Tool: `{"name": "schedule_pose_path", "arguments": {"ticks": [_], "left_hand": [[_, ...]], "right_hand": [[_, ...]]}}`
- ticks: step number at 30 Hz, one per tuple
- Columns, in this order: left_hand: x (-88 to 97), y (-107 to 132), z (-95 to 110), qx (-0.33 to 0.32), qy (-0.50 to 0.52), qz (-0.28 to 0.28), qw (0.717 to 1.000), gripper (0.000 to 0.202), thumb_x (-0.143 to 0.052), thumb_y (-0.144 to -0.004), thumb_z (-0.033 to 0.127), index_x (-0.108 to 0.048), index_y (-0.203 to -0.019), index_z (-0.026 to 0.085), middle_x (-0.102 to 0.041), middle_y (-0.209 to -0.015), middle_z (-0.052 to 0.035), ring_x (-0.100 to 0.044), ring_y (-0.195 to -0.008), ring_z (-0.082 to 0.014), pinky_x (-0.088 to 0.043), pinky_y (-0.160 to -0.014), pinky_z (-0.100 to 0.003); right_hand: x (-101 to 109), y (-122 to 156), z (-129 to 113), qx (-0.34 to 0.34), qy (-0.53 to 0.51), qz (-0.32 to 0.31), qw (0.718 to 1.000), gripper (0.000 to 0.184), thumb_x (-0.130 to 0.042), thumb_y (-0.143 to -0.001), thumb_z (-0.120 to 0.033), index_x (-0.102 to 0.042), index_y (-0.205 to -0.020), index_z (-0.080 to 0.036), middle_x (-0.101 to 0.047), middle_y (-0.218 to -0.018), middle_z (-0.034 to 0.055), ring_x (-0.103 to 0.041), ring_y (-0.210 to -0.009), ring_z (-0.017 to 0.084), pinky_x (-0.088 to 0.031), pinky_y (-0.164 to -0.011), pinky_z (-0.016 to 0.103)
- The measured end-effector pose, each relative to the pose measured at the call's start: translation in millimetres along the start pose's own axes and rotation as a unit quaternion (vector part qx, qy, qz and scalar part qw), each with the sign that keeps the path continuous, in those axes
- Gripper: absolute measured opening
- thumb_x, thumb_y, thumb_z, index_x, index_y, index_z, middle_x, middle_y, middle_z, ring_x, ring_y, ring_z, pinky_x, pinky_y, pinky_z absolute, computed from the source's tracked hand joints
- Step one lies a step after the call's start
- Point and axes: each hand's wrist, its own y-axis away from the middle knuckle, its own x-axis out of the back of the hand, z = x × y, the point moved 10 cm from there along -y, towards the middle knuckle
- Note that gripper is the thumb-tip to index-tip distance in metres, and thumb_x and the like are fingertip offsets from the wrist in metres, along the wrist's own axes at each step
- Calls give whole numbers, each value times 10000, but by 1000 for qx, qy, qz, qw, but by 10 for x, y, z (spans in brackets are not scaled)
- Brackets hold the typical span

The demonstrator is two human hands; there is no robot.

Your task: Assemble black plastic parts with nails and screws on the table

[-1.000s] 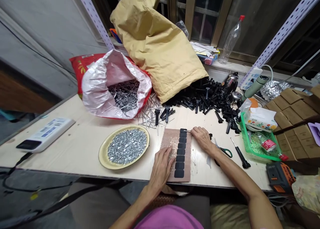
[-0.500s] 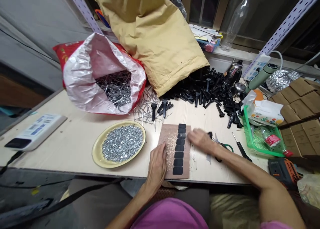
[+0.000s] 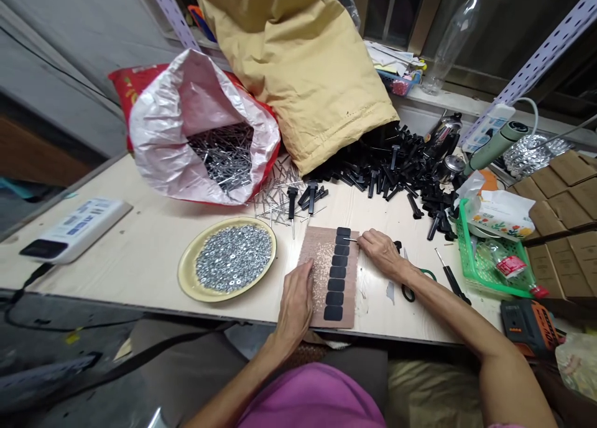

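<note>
A thin brown board (image 3: 318,319) lies near the table's front edge, with a column of black rounded pads (image 3: 336,285) along its right part. Pale small flecks (image 3: 321,263) cover its left part. My left hand (image 3: 297,294) lies along the board's left edge, fingers stretched out. At the board's upper right, my right hand (image 3: 380,251) pinches a thin metal rod (image 3: 351,239), whose tip reaches over the upper pads. Left of the board stands a yellow dish (image 3: 186,285) full of small metal washers (image 3: 233,257).
Behind are a red-and-white sack (image 3: 156,160) of metal pins and a yellow sack (image 3: 312,73) beside piled black plastic parts (image 3: 396,160). To the right lie scissors (image 3: 408,293), a black-handled screwdriver (image 3: 453,282), a green basket (image 3: 466,269) and a power tool (image 3: 529,328).
My right hand, blurred before, is now clearer, with the metal rod showing over the upper pads. My left hand stays at the board's edge. The camera view has shifted slightly.
</note>
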Motion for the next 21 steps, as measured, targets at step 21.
{"name": "schedule_pose_path", "arguments": {"ticks": [21], "left_hand": [[38, -33, -23, 18, 40, -28, 999, 385, -300, -944, 197, -446, -1296, 141, -629, -1125, -149, -551, -1060, -233, -418, -920, -413]], "right_hand": [[-1057, 1511, -1736, -533, -746, -239, 320, 275, -481, -871, -394, -606, -772, -170, -620, -668, 22, -617, -607, 138, -521, -603, 279]]}}
